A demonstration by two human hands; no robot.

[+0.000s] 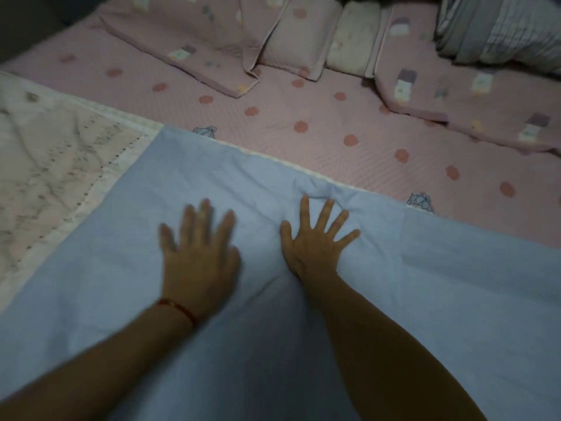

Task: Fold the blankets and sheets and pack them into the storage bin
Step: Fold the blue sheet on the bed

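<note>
The person's left hand (198, 262) and right hand (312, 238) both lay flat, fingers spread and straight, pressing on the pale blue quilted blanket (303, 344) that covered the near part of the bed; neither hand had hold of anything. The left hand was blurred, so its exact finger contact could not be told, and a thin red cord bracelet (179, 308) sat on its wrist. The blue blanket looked folded over at least once, since its white-piped far edge (288, 165) ran diagonally across the bed and a cream patterned side of the quilt (51, 165) showed beyond it at the left. Small puckers gathered just past the right fingertips near that edge. Judged from this, the work was in its early half: one fold being flattened, further folds left, and packing not yet begun, as no storage bin was in view. Far right, a grey-and-white striped bundle of bedding (501, 28) lay rolled or loosely folded, and pink dotted pillows (188, 53) rested along the far side on the pink dotted bed sheet (318, 117). That sheet lay bare between the blanket's far edge and the pillows, giving open room to swing the next fold forward; the left side was taken by the cream panel, and the near edge was hidden beneath the arms.
</note>
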